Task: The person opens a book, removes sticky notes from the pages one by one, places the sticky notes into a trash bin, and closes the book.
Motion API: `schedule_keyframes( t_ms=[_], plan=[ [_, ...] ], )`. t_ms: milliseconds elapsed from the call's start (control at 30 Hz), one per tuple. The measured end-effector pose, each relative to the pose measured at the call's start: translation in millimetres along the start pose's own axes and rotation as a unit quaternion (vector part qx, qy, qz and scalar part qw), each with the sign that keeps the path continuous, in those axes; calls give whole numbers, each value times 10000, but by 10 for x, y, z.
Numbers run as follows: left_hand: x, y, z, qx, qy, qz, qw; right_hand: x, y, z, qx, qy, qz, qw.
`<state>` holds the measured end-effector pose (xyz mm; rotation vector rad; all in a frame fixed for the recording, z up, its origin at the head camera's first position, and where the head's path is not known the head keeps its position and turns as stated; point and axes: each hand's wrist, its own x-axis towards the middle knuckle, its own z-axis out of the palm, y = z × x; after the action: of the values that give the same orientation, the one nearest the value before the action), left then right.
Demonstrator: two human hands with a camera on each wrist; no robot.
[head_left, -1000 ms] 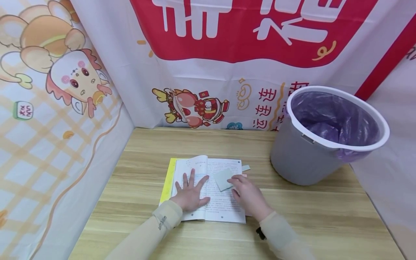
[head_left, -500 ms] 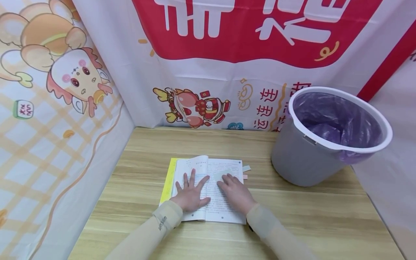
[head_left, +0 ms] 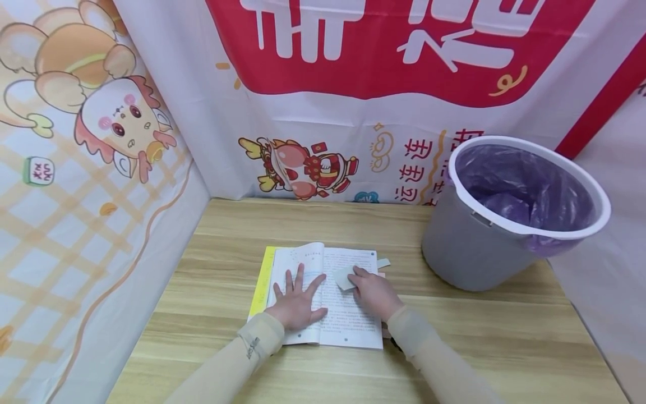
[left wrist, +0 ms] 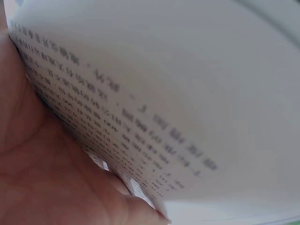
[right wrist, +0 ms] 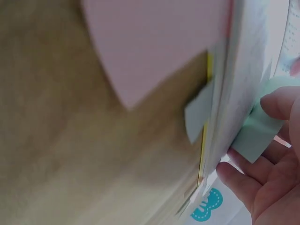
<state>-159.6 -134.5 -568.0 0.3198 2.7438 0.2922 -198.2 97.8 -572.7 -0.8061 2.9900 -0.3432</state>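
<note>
At the near side come two cream sleeves; the left wristband has dark letters, too small for me to read. The left hand lies on the left pg, fingers spread wide. The right hand holds a pale green note, pinched btwn thumb & fingers. This note is thin paper, slightly bent, over the upper-middle part of the right pg; if it sticks there, I cannot tell. The book lies opened on a wood-grain table: white pgs w/ dense rows of Chin. print, too tiny to read, & a yellow sheet showing at left. From its right edge stick out a pale green tab & a pink tab. Farther right stands a grey bin w/ white rim & purple bag. At the far side hangs white cloth w/ a cartoon figure lying sideways, small red Chin. characters, & a red panel w/ big white characters, cut off at top.
</note>
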Motion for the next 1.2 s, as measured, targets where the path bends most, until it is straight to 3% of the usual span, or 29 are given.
schedule_keyframes(
  t_ms=[400, 667, 967, 1200],
  plan=[
    [2, -9, 9, 4, 18, 16, 10000, -6, 110, -10, -369, 316, -183, 9986],
    [-3, -17, 9, -68, 59, 70, 9999, -24, 165, -56, -65, 625, -198, 9978],
    [3, -19, 27, -149, 48, 70, 9999, -45, 192, -127, 670, 442, 351, 9962],
    [10, -16, 24, -205, -21, 25, 9998, -24, 208, -199, 1159, 736, 751, 9877]
  ],
)
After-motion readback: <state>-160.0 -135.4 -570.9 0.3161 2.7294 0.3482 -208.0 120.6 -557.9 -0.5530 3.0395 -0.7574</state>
